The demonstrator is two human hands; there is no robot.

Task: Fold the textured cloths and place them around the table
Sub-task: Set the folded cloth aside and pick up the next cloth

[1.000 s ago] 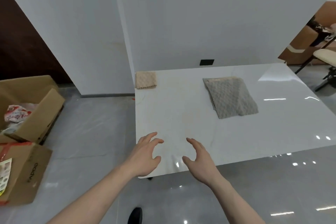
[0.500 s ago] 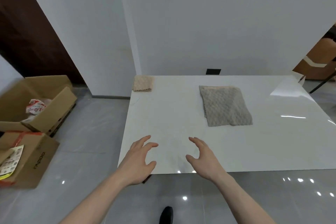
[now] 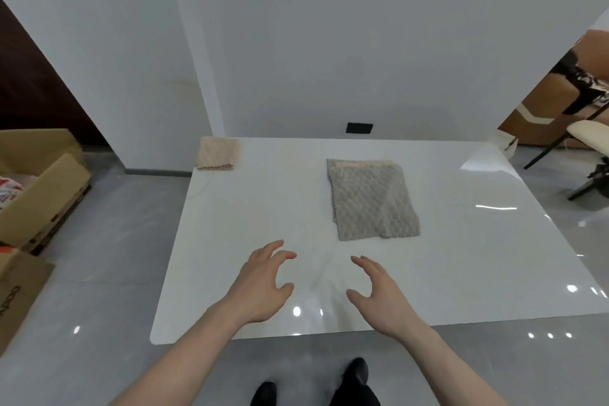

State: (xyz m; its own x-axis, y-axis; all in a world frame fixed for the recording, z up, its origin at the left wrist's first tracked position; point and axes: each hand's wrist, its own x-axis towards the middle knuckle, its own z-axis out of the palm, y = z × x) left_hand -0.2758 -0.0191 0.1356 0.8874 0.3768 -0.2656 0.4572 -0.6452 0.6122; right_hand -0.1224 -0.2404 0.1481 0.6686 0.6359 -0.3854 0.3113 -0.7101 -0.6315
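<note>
Meanwhile, the grey cloth (image 3: 374, 199) lay flat on the white table (image 3: 461, 267), beyond both hands and a little to the right, well apart from them. Its long axis ran away from the person, slightly skewed. The left hand (image 3: 263, 283) and right hand (image 3: 379, 293) hovered over the near edge, fingers loosely spread, holding nothing. A folded beige cloth (image 3: 217, 153) sat at the far left corner

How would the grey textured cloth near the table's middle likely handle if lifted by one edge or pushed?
The grey cloth lies flat and soft-looking, so it would probably droop and unfold. Pushed across the glossy table, it likely slides or bunches.
</note>
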